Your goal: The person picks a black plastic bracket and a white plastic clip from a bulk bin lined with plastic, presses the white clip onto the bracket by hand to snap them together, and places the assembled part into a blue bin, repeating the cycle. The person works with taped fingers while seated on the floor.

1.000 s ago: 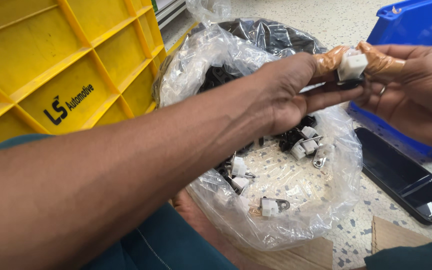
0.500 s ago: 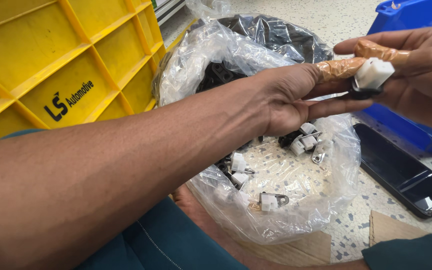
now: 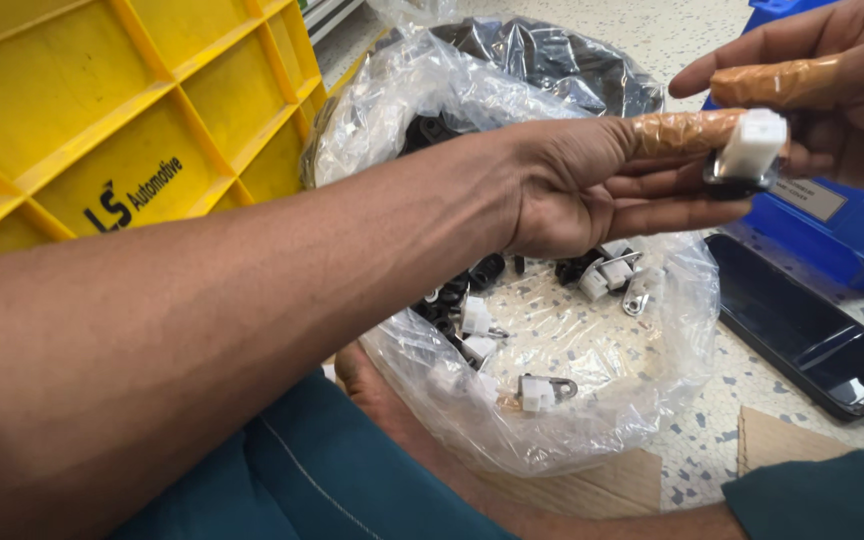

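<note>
Closest in: teal trouser leg down at the bottom, well below the fingers, plus a strip of brown cardboard under the bag edge. Just beyond, a clear plastic bag spread open on the speckled floor, sitting right underneath the fingers. Inside it, a scatter of small white-and-black clips, some loose near the front, more bunched up directly below the left palm.

Then the main bit: left hand reaching across from the left side, fingers together and stretched out, index finger wrapped in a tan rubber finger cot. Pinched at those fingertips, a small white clip with a dark metal base. Right hand coming in from the top right, also with a tan cot on one finger, fingers closed around the far side of that same clip. So both hands clamped on the one part, held up above the bag.

Right of and below the fingers: black phone lying flat on the floor. Behind the right hand: blue bin. Far left of the fingers: big yellow crate. Farthest back, past the fingertips: dark bag of more parts.
</note>
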The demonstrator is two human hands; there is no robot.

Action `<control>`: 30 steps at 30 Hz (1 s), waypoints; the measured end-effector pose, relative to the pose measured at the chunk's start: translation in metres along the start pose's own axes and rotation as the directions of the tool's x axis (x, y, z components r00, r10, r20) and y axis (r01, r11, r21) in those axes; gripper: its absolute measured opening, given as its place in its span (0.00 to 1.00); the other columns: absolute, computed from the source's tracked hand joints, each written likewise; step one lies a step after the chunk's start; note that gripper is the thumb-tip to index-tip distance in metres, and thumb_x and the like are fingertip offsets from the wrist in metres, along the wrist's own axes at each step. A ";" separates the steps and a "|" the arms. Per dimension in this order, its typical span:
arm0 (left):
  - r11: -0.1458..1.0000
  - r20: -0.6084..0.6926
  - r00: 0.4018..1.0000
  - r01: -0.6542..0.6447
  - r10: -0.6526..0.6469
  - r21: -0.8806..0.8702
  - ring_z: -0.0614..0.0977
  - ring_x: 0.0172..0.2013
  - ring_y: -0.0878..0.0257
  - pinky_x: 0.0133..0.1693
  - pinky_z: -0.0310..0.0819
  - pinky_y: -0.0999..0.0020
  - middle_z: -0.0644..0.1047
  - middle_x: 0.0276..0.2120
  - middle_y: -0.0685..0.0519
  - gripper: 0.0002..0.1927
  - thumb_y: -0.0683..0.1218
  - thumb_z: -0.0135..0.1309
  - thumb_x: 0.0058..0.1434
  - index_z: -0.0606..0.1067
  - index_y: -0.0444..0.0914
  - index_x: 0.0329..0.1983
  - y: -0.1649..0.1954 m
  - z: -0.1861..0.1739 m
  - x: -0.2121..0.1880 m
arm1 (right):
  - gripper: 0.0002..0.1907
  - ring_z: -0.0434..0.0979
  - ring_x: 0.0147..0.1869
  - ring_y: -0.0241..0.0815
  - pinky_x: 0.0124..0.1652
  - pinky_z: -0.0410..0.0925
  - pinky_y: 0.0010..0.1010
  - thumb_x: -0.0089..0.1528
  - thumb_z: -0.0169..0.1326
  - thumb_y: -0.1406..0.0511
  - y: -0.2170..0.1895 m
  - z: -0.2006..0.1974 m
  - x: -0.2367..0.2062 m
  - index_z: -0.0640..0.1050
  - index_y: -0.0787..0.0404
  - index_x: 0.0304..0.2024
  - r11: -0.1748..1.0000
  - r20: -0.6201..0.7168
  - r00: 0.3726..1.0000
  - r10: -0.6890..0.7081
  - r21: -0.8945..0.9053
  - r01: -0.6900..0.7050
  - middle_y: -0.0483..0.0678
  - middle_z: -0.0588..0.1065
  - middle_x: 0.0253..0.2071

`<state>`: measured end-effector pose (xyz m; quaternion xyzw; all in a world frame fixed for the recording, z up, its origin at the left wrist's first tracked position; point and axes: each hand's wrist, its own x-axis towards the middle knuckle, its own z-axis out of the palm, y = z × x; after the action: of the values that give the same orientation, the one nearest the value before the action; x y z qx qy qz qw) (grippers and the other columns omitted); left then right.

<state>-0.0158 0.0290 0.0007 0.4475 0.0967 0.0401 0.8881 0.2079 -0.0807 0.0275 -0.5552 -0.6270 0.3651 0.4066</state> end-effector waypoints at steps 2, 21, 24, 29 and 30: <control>0.999 -0.018 1.000 0.027 -0.026 0.024 0.85 0.45 0.45 0.46 0.88 0.64 0.79 0.47 0.36 0.26 0.40 0.63 0.55 0.68 0.26 0.53 0.002 0.001 -0.001 | 0.22 0.85 0.44 0.47 0.32 0.75 0.32 0.74 0.42 0.64 0.012 0.000 0.001 0.71 0.71 0.66 0.992 -0.159 0.979 0.126 -0.003 -0.128 0.64 0.80 0.50; 0.960 -0.514 0.811 -0.245 0.280 0.137 0.79 0.33 0.65 0.35 0.80 0.84 0.76 0.40 0.47 0.08 0.39 0.56 0.67 0.72 0.37 0.47 -0.016 0.016 0.008 | 0.17 0.70 0.40 0.27 0.40 0.70 0.20 0.76 0.47 0.56 -0.023 0.093 -0.014 0.74 0.63 0.55 0.922 -0.407 0.874 0.266 0.372 -0.107 0.40 0.70 0.40; 0.973 -0.449 0.863 -0.210 0.230 0.093 0.78 0.32 0.66 0.32 0.78 0.85 0.76 0.36 0.46 0.09 0.41 0.53 0.68 0.74 0.28 0.44 -0.007 0.012 0.005 | 0.18 0.73 0.41 0.29 0.40 0.70 0.22 0.75 0.46 0.53 -0.027 0.094 -0.011 0.73 0.61 0.53 0.914 -0.453 0.835 0.313 0.382 -0.136 0.41 0.71 0.39; 0.956 -0.322 0.927 -0.102 0.191 0.274 0.79 0.30 0.65 0.30 0.81 0.80 0.76 0.34 0.44 0.12 0.41 0.47 0.68 0.75 0.25 0.42 0.003 0.017 -0.006 | 0.22 0.72 0.40 0.31 0.40 0.70 0.26 0.73 0.45 0.51 -0.027 0.091 -0.013 0.73 0.64 0.51 0.943 -0.440 0.844 0.306 0.261 -0.206 0.44 0.71 0.39; 0.920 -0.319 0.920 -0.095 0.227 0.380 0.78 0.30 0.65 0.30 0.82 0.77 0.76 0.34 0.45 0.12 0.41 0.46 0.68 0.75 0.26 0.43 0.004 0.019 -0.008 | 0.19 0.71 0.39 0.31 0.38 0.70 0.26 0.74 0.44 0.55 -0.023 0.092 -0.013 0.73 0.64 0.52 0.943 -0.424 0.859 0.287 0.284 -0.174 0.44 0.72 0.39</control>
<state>-0.0194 0.0152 0.0156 0.5929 0.2242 0.1767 0.7530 0.1150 -0.0973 0.0102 -0.6447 -0.3936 0.3416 0.5593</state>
